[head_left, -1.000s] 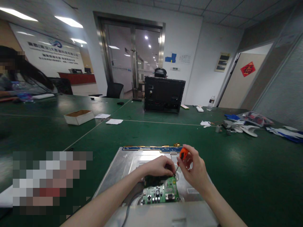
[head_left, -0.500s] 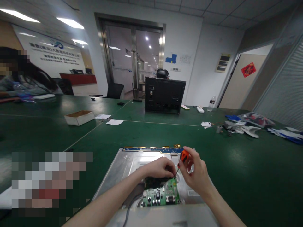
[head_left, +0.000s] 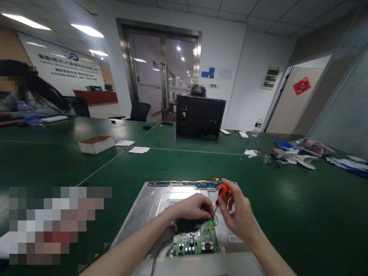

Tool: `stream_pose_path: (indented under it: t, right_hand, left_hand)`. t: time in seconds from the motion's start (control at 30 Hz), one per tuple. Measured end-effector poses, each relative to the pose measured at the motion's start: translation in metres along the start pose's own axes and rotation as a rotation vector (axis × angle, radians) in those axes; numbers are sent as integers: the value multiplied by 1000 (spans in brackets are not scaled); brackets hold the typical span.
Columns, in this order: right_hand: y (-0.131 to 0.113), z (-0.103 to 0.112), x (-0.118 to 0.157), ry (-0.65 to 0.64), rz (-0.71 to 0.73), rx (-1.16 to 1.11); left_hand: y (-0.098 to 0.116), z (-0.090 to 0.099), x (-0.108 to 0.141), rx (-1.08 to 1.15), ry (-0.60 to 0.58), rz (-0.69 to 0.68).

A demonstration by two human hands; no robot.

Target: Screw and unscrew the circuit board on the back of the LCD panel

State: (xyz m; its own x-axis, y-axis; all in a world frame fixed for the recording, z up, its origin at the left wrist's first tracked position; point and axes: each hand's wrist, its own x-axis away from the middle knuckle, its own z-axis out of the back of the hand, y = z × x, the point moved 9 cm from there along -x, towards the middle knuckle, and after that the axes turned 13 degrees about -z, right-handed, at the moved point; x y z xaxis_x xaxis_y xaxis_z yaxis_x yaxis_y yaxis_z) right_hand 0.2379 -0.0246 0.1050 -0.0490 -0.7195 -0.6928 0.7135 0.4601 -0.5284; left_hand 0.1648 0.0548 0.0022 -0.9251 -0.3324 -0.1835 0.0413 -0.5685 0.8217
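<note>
From where I stand, the work is at the near side of a long green-topped table (head_left: 301, 203), where a flat silver metal panel (head_left: 155, 196) lies. A narrow blue circuit strip with gold-coloured edging (head_left: 178, 184) runs along the panel's far edge. Nearer, on the panel, sits a green circuit board crowded with small parts (head_left: 198, 242), and a grey cable (head_left: 155, 260) curves down past its left edge.

The bare right hand (head_left: 237, 211) has its fingers closed around the orange and black handle of a thin-shafted screwdriver (head_left: 223, 190). The tool leans, its shaft slanting down to the board's far right corner. The bare left hand (head_left: 198, 206) is bent over the board's far edge, fingers curled and narrow, tips right beside the screwdriver's tip; I cannot tell whether they pinch anything.

Toward the table's far edge stands a black monitor casing (head_left: 200, 117), with a clear plastic bottle (head_left: 257, 127) to its right. Left of centre are an open white cardboard box (head_left: 96, 145) and 2 white paper sheets (head_left: 139, 150). A long-haired person (head_left: 37, 88) is at the table's far left.
</note>
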Motion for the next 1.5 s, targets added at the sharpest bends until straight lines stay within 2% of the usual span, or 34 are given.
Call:
stream_pose_path:
  t: [0.23,0.53,0.9,1.13,1.37,1.5]
  right_hand:
    - [1,0,0,48,29,15]
    - [3,-4,2,-10,5,17]
    - [5,-3,1,40,21,39]
    - [7,-6,1,-39,-28,-28]
    - [5,-2,-1,63,4,25]
    - [4,-1,-1,58,11,26]
  left_hand:
    - [-4,-1,1,21,20,11]
    - [0,0,3,15,32,22]
    - [-4,0,2,1,25,17]
    - [-2,2,2,-39,44,35]
    - [-2,1,2,-48,39,47]
    - [-1,1,2,-58,42,35]
